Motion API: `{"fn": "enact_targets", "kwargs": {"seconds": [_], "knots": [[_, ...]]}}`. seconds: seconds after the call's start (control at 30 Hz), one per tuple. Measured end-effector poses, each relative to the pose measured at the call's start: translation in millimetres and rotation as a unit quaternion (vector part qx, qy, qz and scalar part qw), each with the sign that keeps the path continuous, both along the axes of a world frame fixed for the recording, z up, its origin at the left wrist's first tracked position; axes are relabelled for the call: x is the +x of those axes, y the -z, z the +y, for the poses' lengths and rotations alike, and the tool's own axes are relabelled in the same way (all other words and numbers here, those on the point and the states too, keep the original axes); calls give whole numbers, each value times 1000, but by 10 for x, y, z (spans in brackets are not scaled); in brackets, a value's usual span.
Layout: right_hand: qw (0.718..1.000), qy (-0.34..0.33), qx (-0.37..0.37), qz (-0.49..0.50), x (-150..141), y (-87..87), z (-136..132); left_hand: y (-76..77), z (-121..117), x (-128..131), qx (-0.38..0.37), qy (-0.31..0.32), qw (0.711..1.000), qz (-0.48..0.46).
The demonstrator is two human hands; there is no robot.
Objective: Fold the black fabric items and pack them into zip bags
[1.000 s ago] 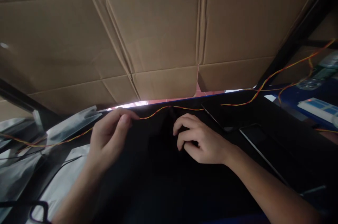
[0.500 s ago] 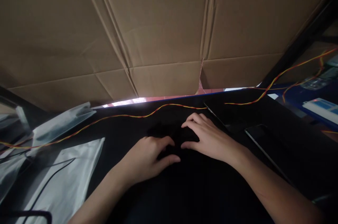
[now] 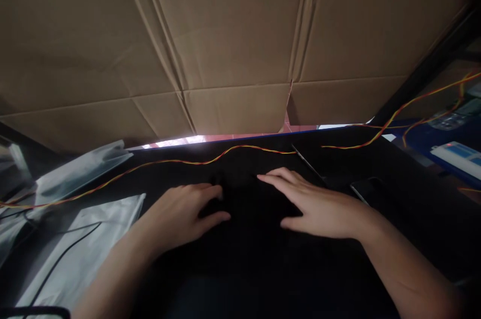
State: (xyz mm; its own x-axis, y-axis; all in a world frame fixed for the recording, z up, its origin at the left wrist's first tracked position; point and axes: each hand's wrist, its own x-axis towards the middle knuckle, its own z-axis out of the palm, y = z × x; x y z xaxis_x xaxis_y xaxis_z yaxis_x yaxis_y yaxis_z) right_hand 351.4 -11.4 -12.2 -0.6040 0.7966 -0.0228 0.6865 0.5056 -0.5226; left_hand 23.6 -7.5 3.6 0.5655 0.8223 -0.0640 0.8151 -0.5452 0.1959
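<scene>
My left hand (image 3: 188, 211) rests low over the black surface (image 3: 244, 153), its fingers bent and the thumb held apart from them. Facing it across a dark gap is my right hand (image 3: 311, 204), with fingers stretched forward and thumb spread. Nothing shows in either hand. The area between them is so dark that I cannot make out whether a black item lies there. A flat dark phone-like slab (image 3: 370, 190) lies just right of my right hand, and another thin dark panel (image 3: 308, 161) lies beyond its fingers.
A twisted red and yellow wire (image 3: 240, 147) crosses the back of the surface. Translucent plastic bags (image 3: 80, 171) and a black cable (image 3: 71, 249) lie at the left. Cardboard (image 3: 233, 33) stands behind. A white and blue box (image 3: 458, 156) sits at far right.
My hands have moved apart: the left went left, the right shifted slightly right with its fingers straighter. The view has tilted slightly.
</scene>
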Motion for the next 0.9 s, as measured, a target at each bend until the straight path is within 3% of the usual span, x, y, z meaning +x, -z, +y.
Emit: {"fn": "enact_targets", "kwargs": {"seconds": [0.13,0.2,0.33,0.4,0.6,0.73,0.83,0.9], "knots": [[994,105,5,42,27,-56,102,-72,29,-89,41,-18,999,8],[990,131,26,50,29,-128,114,-81,22,-62,17,-4,1000,-25],[994,26,-106,-28,65,-242,76,-52,11,-13,-87,-10,995,-37],[989,16,-140,-49,103,-241,84,-24,29,-30,-97,-23,995,-29],[988,143,-49,16,283,-97,284,66,91,-139,-14,-14,999,-42],[964,235,121,22,225,-75,333,71,47,-126,29,20,996,-83],[949,194,236,83,-11,-125,251,66,-6,-80,25,35,995,-87],[968,114,196,107,-184,-149,166,84,-24,-60,5,39,997,-72]]}}
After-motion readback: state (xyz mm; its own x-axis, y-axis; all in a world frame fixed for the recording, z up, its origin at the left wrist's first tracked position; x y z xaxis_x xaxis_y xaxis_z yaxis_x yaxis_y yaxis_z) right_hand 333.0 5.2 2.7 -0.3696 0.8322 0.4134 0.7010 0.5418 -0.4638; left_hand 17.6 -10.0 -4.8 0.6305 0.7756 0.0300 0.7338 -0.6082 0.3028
